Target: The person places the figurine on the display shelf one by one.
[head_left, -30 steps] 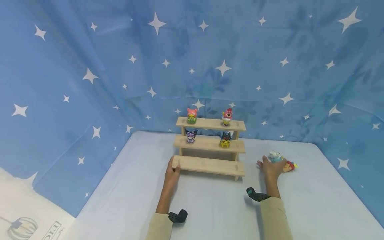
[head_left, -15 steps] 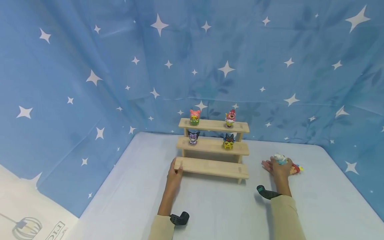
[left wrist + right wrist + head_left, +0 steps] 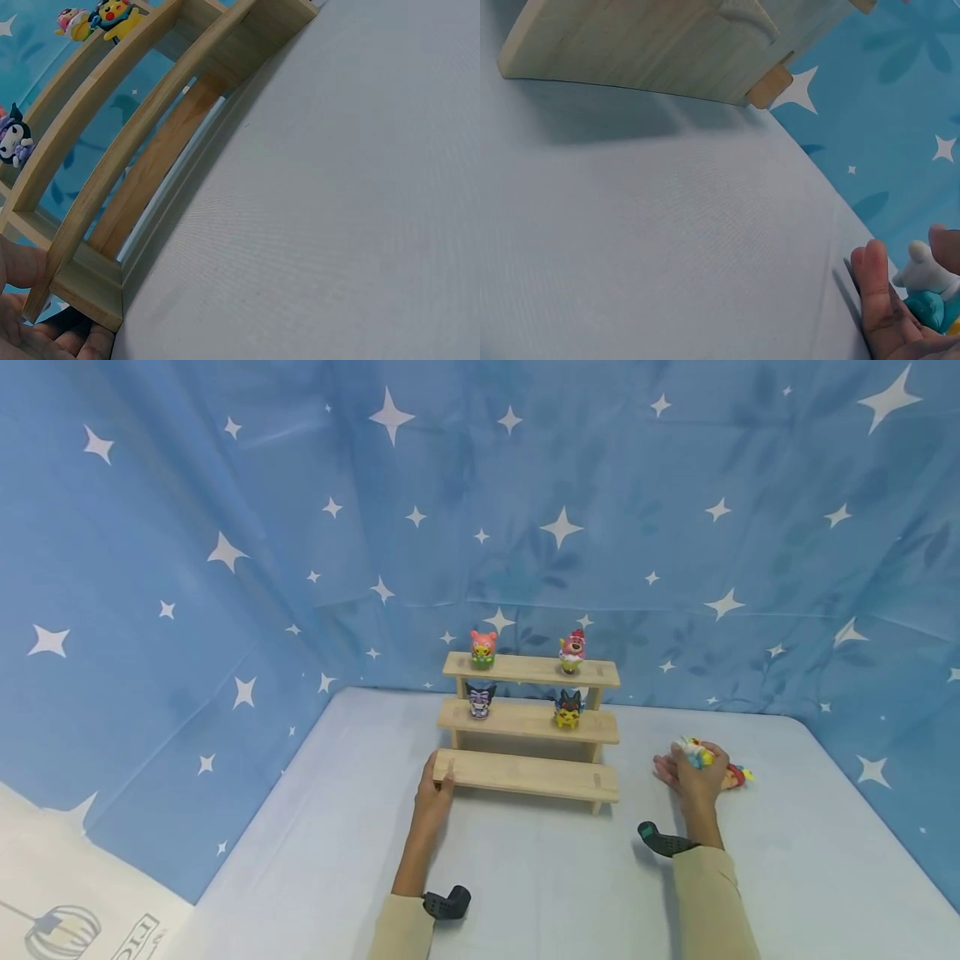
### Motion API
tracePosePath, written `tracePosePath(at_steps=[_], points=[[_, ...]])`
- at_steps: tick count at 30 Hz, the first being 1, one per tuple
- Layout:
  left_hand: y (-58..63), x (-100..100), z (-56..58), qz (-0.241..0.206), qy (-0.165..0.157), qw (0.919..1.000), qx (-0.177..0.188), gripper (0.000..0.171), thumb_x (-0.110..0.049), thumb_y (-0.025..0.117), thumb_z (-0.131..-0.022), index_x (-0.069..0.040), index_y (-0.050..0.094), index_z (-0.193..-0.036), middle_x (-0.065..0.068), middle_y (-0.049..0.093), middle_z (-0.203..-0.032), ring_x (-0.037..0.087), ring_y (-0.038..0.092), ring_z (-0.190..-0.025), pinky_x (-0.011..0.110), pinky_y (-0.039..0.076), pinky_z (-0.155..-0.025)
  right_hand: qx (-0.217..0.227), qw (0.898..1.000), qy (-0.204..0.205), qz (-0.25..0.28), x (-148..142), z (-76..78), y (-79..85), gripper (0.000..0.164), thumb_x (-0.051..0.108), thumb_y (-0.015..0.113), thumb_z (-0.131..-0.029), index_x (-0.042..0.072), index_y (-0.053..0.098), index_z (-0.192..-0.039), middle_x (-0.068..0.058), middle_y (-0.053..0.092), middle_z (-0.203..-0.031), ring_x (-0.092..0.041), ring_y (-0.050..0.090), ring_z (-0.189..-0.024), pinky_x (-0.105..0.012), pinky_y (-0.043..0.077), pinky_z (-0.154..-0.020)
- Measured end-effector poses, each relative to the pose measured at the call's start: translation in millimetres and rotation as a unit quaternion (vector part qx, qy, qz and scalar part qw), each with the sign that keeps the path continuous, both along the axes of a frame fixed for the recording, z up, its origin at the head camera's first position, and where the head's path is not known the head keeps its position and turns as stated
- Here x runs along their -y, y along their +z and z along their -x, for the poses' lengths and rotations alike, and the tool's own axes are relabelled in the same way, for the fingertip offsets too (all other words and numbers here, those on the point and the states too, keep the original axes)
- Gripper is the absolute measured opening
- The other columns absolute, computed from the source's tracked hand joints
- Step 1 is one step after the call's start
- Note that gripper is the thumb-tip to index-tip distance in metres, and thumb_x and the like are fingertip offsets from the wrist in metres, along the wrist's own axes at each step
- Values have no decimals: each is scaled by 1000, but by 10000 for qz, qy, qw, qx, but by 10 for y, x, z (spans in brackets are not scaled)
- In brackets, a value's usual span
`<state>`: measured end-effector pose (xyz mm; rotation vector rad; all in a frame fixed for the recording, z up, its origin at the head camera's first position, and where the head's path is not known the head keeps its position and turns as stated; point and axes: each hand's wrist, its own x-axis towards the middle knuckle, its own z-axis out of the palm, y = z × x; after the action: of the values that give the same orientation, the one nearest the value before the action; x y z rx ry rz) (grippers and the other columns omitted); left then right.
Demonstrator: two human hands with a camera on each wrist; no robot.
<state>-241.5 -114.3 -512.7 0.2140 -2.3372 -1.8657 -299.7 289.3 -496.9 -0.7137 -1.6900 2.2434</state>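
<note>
A three-step wooden display shelf (image 3: 525, 772) stands on the white table. My left hand (image 3: 433, 793) grips the left end of its lowest step; in the left wrist view the thumb (image 3: 22, 264) lies on the board and the fingers reach underneath. To the right of the shelf, my right hand (image 3: 697, 781) holds a small white, teal and yellow figurine (image 3: 697, 753) between thumb and fingers. In the right wrist view its white head (image 3: 924, 268) shows beside the outstretched fingers (image 3: 874, 277). A red and yellow figurine (image 3: 737, 777) lies just right of that hand, partly hidden by it.
On the top step stand a pink-hooded figurine (image 3: 482, 649) and a pink bear figurine (image 3: 572, 651). The middle step bears a purple-black figurine (image 3: 480, 701) and a black-eared yellow one (image 3: 567, 709). A blue starry curtain (image 3: 525, 527) hangs behind the table (image 3: 540, 877).
My right hand has shifted slightly right, and the figurine in it has turned, showing more yellow. My left hand keeps its grip on the shelf. The head view has shifted a little.
</note>
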Motion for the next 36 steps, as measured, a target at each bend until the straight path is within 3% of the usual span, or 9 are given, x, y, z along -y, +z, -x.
tracePosePath(at_steps=[4,8,11,16,19,24,28,31,36], points=[[-5,-2,12,1,5,10000,-13,58,-14,45,-103,-5,21,-155,21,27,-159,41,24,-147,57,21,-119,10,9998,23,-218,5,9,-1,55,33,61,-96,29,22,-134,6,65,-70,-9,71,-60,-24,58,-58],[-6,-7,14,54,18,10000,-31,58,-14,45,-103,-5,22,-155,22,28,-158,42,25,-146,57,22,-118,-76,9994,91,-310,1,18,-28,38,40,49,-100,29,24,-126,3,63,-75,-10,72,-60,-27,59,-59],[-5,-6,13,77,25,10000,-37,58,-14,45,-102,-4,22,-154,23,29,-157,42,25,-146,58,22,-118,-138,9990,197,-367,-1,18,-53,27,41,43,-102,30,25,-119,0,61,-87,-10,72,-63,-28,60,-60],[2,6,9,83,82,9999,-24,58,-13,45,-102,-4,22,-154,23,28,-157,43,25,-146,58,22,-118,-347,9961,441,-687,15,-1,-90,22,38,43,-103,31,28,-117,-3,53,-104,-7,73,-68,-27,60,-63],[15,8,1,50,98,9999,1,57,-13,45,-103,-4,22,-155,23,28,-158,42,24,-146,58,22,-118,-573,9934,507,-859,26,-37,-110,26,36,43,-104,29,30,-125,-1,49,-108,-5,72,-70,-25,60,-64],[23,6,-5,71,77,9999,-24,58,-14,44,-103,-3,22,-155,23,27,-158,42,24,-146,59,21,-118,-792,9896,685,-982,34,-128,-88,54,31,43,-104,31,19,-152,-1,54,-103,-3,72,-71,-24,59,-66],[28,5,-3,86,94,9999,-49,58,-14,44,-103,-3,21,-154,23,27,-158,42,24,-146,58,21,-118,-911,9898,805,-749,35,-174,-23,70,27,45,-104,40,0,-156,0,59,-98,-7,73,-73,-26,60,-68],[25,3,0,78,73,9999,-54,58,-14,44,-103,-3,21,-155,23,27,-158,42,24,-146,58,21,-118,-967,9916,749,-432,25,-191,-11,76,26,46,-103,40,-8,-155,-2,56,-104,-9,73,-76,-27,60,-71],[2,-4,-7,74,49,10000,-12,58,-15,44,-103,-5,21,-155,23,27,-158,43,24,-146,59,21,-118,-812,9945,414,525,-1,-205,-50,64,33,53,-100,29,13,-149,0,56,-107,-11,74,-81,-26,60,-72]])
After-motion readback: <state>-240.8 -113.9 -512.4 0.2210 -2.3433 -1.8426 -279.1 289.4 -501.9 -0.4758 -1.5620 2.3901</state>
